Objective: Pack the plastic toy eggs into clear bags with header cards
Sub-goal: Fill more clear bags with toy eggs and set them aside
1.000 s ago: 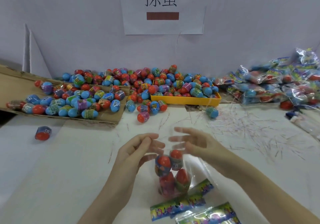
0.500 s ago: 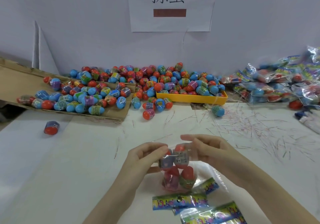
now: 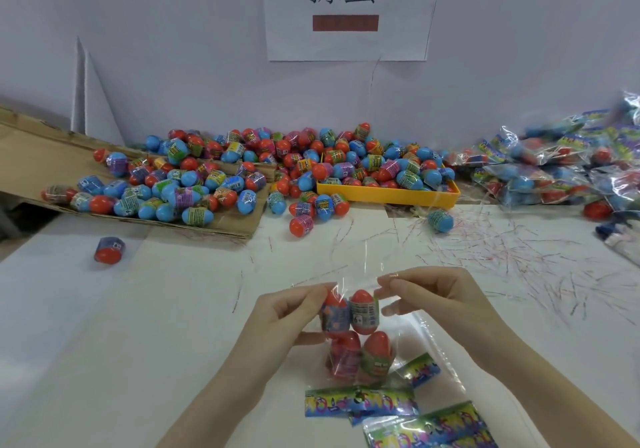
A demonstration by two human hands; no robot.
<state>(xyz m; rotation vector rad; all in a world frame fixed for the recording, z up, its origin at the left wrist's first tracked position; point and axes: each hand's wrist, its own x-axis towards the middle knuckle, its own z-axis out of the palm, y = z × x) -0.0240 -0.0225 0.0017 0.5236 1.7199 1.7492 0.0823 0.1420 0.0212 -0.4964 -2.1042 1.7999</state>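
From the head camera, the left hand [image 3: 294,316] and the right hand [image 3: 429,295] both pinched the upper part of a clear bag [image 3: 356,274], the left fingertips [image 3: 320,291] closed on its left edge and the right fingertips [image 3: 384,283] on its right edge. The bag stood upright on the white surface [image 3: 138,343] with its open mouth rising above the two hands. Inside it sat four toy eggs [image 3: 362,312], two above and two below, all red-topped with printed bands.

Just below the bag lay colourful header cards [image 3: 360,401], some overlapping, with more at the lower frame edge. Well beyond the bag, against the wall, a yellow tray [image 3: 388,194] held a heap of red and blue eggs, and more loose eggs [image 3: 173,184] spilled to the left of the tray over a flattened cardboard sheet [image 3: 27,156]. One blue egg [image 3: 440,220] lay alone just in front of the tray's right corner, and a red one [image 3: 109,250] lay well to the tray's left. To the right of the tray, filled bags [image 3: 554,170] were piled. A paper sign [image 3: 346,11] hung on the wall above the tray. Thin red strands littered the surface in front of the tray.
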